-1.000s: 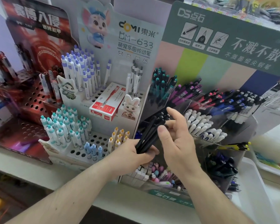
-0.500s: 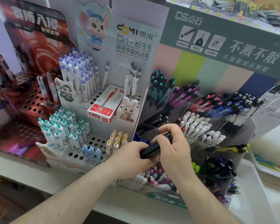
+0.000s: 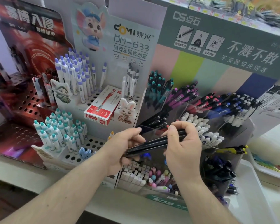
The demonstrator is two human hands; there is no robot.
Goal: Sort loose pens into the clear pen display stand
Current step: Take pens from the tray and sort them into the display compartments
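Observation:
A bundle of black pens lies almost level between my two hands, in front of the clear pen display stand. My left hand grips the bundle's lower left end. My right hand curls over its upper right end, fingers wrapped round the pens. The stand's compartments hold teal, purple, red, blue, white and black pens. A few black pens lie in the compartment just behind my hands.
A white DOMI cardboard stand with purple and teal pens and a red pen box is on the left. A red perforated display stands further left. Yellow-tipped pens lie at the right, above a white tray.
The pen bundle has swung from steeply upright to nearly level. My right hand, open beside the pens a second ago, now wraps round their upper end. Both hands sank slightly.

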